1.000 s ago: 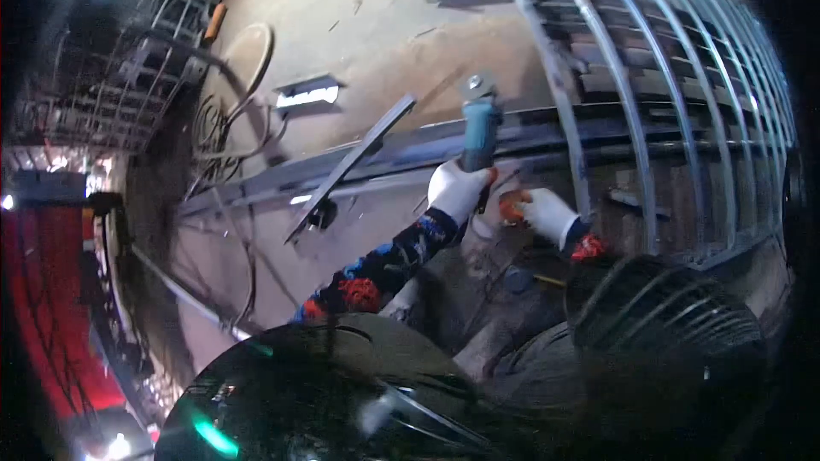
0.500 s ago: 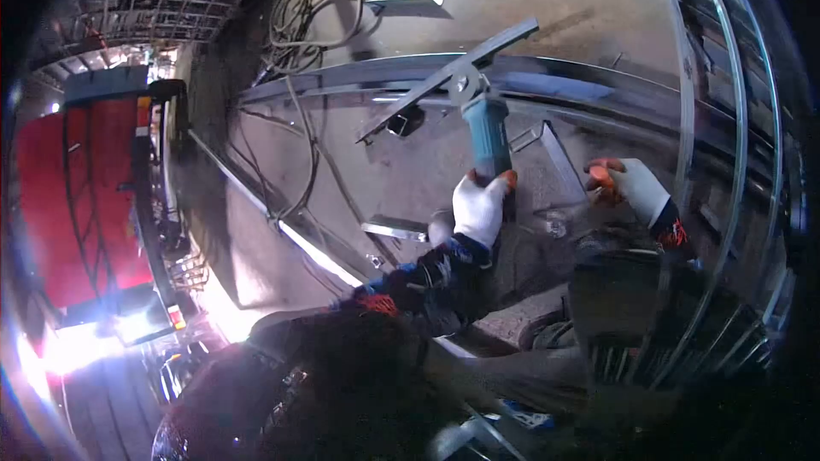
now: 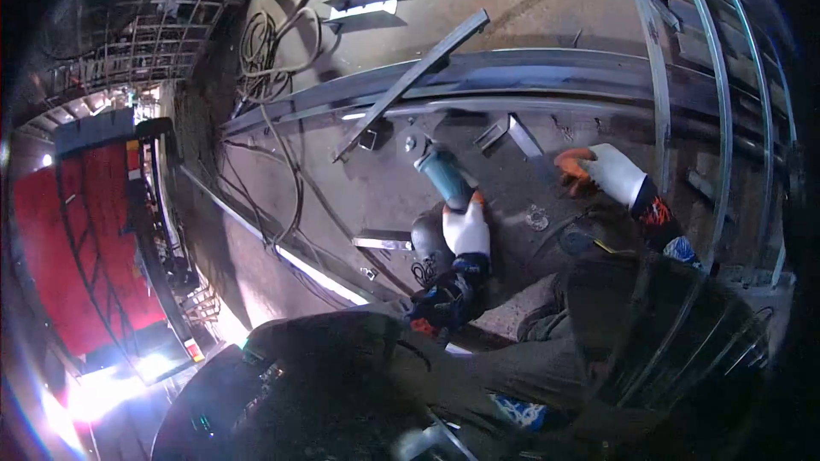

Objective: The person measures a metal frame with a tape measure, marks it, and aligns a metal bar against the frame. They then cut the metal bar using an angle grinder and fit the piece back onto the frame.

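My left hand [image 3: 466, 232], in a white glove with orange fingertips, is wrapped round the rear of a teal angle grinder [image 3: 446, 177]. The grinder's head points up and left, apart from the long metal bar [image 3: 414, 81] that lies at a slant across a steel beam [image 3: 547, 74]. My right hand [image 3: 608, 172], gloved alike, hangs to the right with its fingers loosely bent and apart, and I see nothing held in it. Left of it lies a short metal profile [image 3: 525, 137]. A dark boot [image 3: 429, 235] shows beside my left hand.
Coiled cables [image 3: 256, 47] run down the floor at left. A short square tube [image 3: 383, 242] and a small round metal piece [image 3: 537, 218] lie on the ground. Long metal rails [image 3: 717, 77] stand at right. A red panel [image 3: 90, 256] is at far left, above a bright glare.
The grinder has come down off the slanted bar and tilted to the left in my left hand. My right hand's fingers have loosened from a tighter curl. The view has shifted slightly.
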A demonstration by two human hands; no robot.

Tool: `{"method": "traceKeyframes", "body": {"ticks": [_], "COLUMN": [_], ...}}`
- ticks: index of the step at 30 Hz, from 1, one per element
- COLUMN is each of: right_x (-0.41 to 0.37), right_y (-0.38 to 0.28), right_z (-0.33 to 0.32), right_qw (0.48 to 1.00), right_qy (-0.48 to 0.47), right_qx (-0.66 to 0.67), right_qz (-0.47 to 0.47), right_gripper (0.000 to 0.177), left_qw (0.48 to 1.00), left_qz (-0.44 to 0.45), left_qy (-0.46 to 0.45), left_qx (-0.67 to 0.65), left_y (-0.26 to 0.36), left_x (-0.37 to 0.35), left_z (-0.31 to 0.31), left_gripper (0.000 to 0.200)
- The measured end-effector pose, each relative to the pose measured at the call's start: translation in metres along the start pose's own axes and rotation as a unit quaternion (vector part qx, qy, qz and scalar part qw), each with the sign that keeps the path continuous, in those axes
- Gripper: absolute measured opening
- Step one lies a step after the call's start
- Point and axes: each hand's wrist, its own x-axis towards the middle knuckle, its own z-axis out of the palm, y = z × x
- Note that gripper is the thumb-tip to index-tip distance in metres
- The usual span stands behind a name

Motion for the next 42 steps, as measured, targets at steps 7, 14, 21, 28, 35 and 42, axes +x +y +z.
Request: {"method": "traceKeyframes", "body": {"ticks": [7, 14, 21, 28, 35, 42], "right_x": [-0.003, -0.027, -0.059, -0.093, -0.108, -0.154], "right_y": [-0.032, -0.033, -0.051, -0.024, 0.008, 0.031], "right_z": [0.014, 0.024, 0.044, 0.068, 0.076, 0.108], "right_qw": [0.988, 0.979, 0.989, 0.982, 0.960, 0.584], "right_qy": [-0.033, 0.002, -0.006, 0.008, 0.105, 0.258], "right_qx": [0.128, 0.155, 0.065, 0.099, 0.253, 0.769], "right_qz": [0.085, 0.130, 0.133, 0.161, 0.057, 0.012], "right_gripper": [0.036, 0.034, 0.044, 0.045, 0.051, 0.043], "left_qw": [0.897, 0.778, 0.671, 0.678, 0.569, 0.297], "left_qz": [-0.045, 0.201, 0.388, 0.488, 0.614, 0.845], "left_qy": [-0.177, -0.163, -0.280, -0.294, -0.411, -0.344], "left_qx": [0.403, 0.572, 0.567, 0.465, 0.360, 0.280], "left_y": [0.036, 0.149, 0.177, 0.152, 0.240, 0.228], "left_x": [0.019, 0.145, 0.305, 0.356, 0.207, 0.021], "left_z": [-0.018, -0.055, -0.010, 0.002, 0.016, 0.047], "left_gripper": [0.072, 0.064, 0.047, 0.031, 0.030, 0.035]}}
